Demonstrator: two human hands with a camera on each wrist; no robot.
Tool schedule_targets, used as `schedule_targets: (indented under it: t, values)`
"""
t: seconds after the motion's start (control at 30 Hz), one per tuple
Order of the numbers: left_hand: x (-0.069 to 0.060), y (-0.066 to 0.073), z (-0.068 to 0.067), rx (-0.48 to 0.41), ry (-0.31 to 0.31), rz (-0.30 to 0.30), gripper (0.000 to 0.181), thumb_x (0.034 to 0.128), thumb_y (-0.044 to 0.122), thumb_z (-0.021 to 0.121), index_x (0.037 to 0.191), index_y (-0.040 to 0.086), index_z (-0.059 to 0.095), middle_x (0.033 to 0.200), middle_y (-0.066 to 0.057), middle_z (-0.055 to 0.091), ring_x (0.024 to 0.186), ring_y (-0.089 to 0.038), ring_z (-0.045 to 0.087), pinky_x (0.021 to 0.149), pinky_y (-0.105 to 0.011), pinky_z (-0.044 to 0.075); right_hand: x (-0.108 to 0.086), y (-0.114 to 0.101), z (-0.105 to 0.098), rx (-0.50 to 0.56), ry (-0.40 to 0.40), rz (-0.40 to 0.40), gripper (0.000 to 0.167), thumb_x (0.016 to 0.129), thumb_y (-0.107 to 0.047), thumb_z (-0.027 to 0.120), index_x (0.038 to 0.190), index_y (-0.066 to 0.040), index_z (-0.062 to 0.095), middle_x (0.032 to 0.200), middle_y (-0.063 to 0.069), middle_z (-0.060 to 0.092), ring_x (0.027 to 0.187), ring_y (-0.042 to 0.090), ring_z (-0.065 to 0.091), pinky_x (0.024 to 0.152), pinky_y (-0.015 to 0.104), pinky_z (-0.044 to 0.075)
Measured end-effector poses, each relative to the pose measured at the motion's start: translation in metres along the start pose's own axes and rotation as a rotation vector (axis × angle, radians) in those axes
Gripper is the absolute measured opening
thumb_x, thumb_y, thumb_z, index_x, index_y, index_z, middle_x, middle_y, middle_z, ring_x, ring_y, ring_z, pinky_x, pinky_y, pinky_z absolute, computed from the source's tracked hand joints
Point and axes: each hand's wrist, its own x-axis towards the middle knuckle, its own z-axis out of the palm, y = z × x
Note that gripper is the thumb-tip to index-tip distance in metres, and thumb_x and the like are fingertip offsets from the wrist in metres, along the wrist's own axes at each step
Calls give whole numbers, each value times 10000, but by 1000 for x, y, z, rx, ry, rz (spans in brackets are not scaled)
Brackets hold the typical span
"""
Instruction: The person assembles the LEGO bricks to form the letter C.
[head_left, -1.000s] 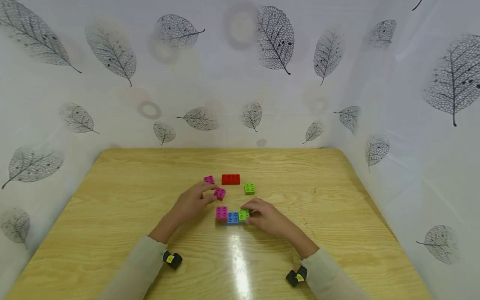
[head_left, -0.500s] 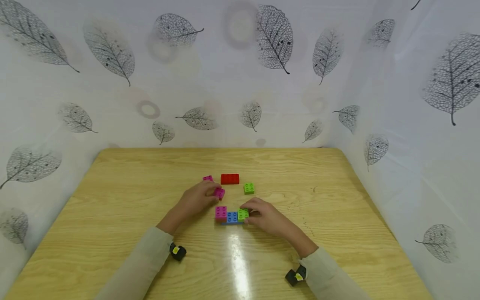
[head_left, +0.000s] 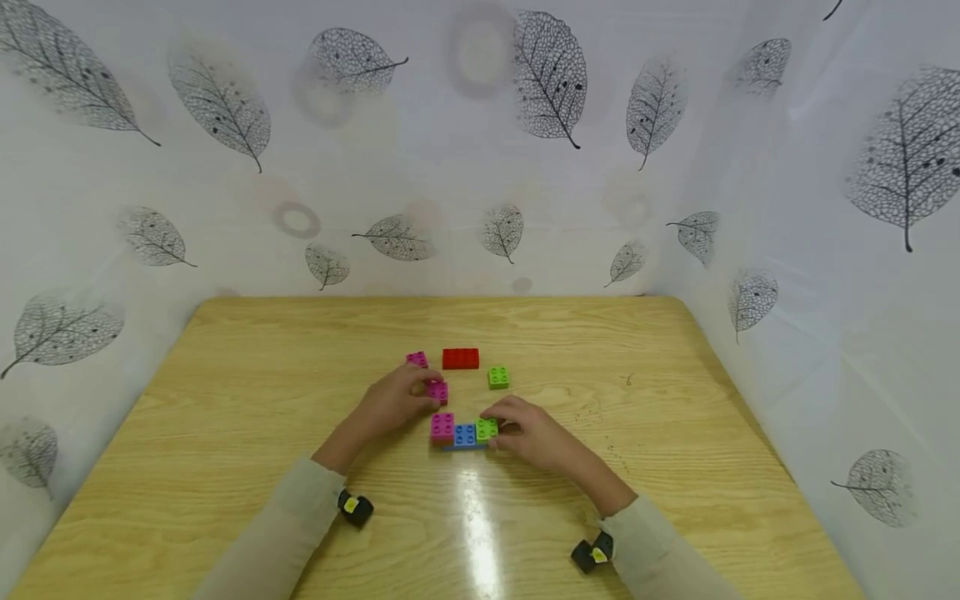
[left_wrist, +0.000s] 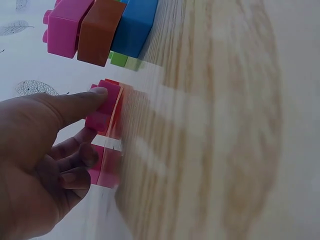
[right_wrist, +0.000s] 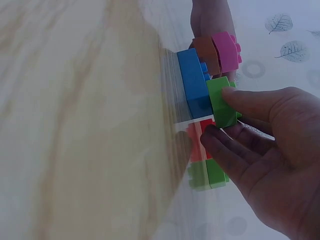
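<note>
My left hand (head_left: 388, 402) pinches a small pink toy brick (head_left: 439, 394) between thumb and fingers; the brick sits low at the tabletop in the left wrist view. With thumb and fingers, my right hand (head_left: 536, 435) grips a green brick (right_wrist: 220, 101) at the right end of a small build. This green brick rests on a long blue brick (right_wrist: 194, 82). To the left of the blue studs stands a pink brick (head_left: 442, 422) on top of a brown brick (left_wrist: 100, 32). Whether the green brick is fully pressed down I cannot tell.
Behind the hands lie a red brick (head_left: 461, 359), a loose green brick (head_left: 498, 378) and another pink brick (head_left: 417, 358), partly hidden by my left hand. The wooden table (head_left: 637, 350) meets a leaf-patterned sheet (head_left: 450, 167) at the back and sides.
My left hand has shifted slightly right and closed on the small pink brick, which has turned straighter and moved slightly toward me. The right hand stays on the green brick.
</note>
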Motion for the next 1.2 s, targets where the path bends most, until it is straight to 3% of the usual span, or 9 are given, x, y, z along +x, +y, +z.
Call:
schedule_targets:
  t: [0.23, 0.47, 0.93, 1.2]
  values:
    - [-7, 0, -2, -30, 28, 14, 376, 930, 347, 732, 1286, 245, 670, 1259, -16, 637, 1054, -224, 598, 916, -468, 507, 0, 0, 0, 7, -5, -3, 382, 943, -121, 712, 1319, -114, 643, 1248, 9, 599, 1121, 196, 633, 930, 286, 542]
    - [-17, 0, -6, -71, 27, 30, 368, 931, 375, 723, 1284, 284, 667, 1119, 23, 606, 815, -159, 523, 684, -317, 454, -1, -2, 0, 9, 2, -11, 382, 938, -100, 712, 1314, -113, 644, 1249, 18, 601, 1118, 206, 638, 927, 275, 543]
    - [-39, 24, -22, -132, 46, 44, 380, 943, 372, 713, 1313, 325, 642, 1153, 54, 583, 815, -167, 495, 638, -302, 448, -1, -2, -1, -5, 2, -32, 372, 947, -122, 706, 1313, -106, 643, 1255, 25, 602, 1116, 206, 636, 929, 279, 542]
    - [-52, 39, -25, -144, 0, 58, 381, 919, 401, 733, 1288, 382, 639, 1295, 65, 588, 856, -171, 507, 657, -308, 481, -1, 1, 0, -15, 10, -54, 373, 942, -128, 715, 1309, -118, 646, 1239, 17, 606, 1100, 193, 635, 927, 280, 544]
